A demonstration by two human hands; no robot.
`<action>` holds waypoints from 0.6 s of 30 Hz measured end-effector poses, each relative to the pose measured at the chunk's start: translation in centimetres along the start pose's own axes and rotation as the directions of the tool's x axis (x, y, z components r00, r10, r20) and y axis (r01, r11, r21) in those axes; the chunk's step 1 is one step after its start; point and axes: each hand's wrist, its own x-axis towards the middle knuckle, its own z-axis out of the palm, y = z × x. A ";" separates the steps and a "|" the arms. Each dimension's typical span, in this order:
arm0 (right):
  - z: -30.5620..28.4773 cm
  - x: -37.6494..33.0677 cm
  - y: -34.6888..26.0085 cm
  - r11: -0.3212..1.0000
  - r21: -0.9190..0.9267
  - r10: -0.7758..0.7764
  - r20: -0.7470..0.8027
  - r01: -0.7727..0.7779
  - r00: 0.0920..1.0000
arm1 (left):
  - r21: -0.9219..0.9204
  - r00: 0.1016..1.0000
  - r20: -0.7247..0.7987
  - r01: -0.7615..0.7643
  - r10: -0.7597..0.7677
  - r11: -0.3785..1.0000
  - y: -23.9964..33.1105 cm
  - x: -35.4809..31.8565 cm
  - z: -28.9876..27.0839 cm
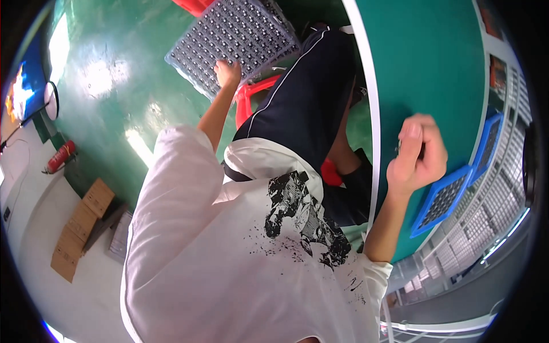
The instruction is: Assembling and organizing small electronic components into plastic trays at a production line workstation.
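To the left, my left hand (pixel 229 74) reaches down to a plastic tray (pixel 191 54) filled with rows of small round dark and metallic parts. Its fingers are bent together at the tray's near part; what lies between them is too small to tell. My right hand (pixel 417 151) is curled closed above the green tabletop (pixel 423 63). A tiny dark piece peeks out at the left side of that fist, and its kind cannot be made out.
The tray rests on a red stool (pixel 245 106) beside my legs. Blue trays (pixel 443 200) with dark parts line the table's right side. A white edge (pixel 373 108) borders the table. Toward the left wall are a fire extinguisher (pixel 60 157) and cardboard (pixel 83 226).
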 end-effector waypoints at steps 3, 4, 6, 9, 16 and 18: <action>2.2 3.8 -0.4 1.000 -0.016 0.001 0.063 0.000 0.998 | -0.017 0.992 0.083 0.101 -0.099 0.995 1.3 2.0 1.1; 2.9 4.6 -0.4 1.000 0.017 -0.013 0.074 0.011 0.997 | 0.017 0.990 0.023 0.141 -0.141 0.990 1.9 2.4 1.3; 3.3 5.6 -0.6 1.000 0.004 -0.008 0.109 0.007 0.994 | 0.088 0.972 -0.086 0.224 -0.217 0.970 3.1 3.0 1.6; 3.4 5.0 0.6 0.968 0.244 -0.051 -0.012 0.052 0.999 | 0.138 0.952 -0.132 0.294 -0.276 0.946 3.4 3.2 1.5; 3.3 5.2 0.5 0.969 0.245 -0.048 0.029 0.039 0.998 | 0.131 0.923 -0.092 0.383 -0.374 0.914 4.1 5.1 2.8; 3.3 5.1 0.5 0.968 0.247 -0.048 0.030 0.039 0.998 | 0.119 0.912 -0.087 0.408 -0.400 0.905 4.5 5.3 3.0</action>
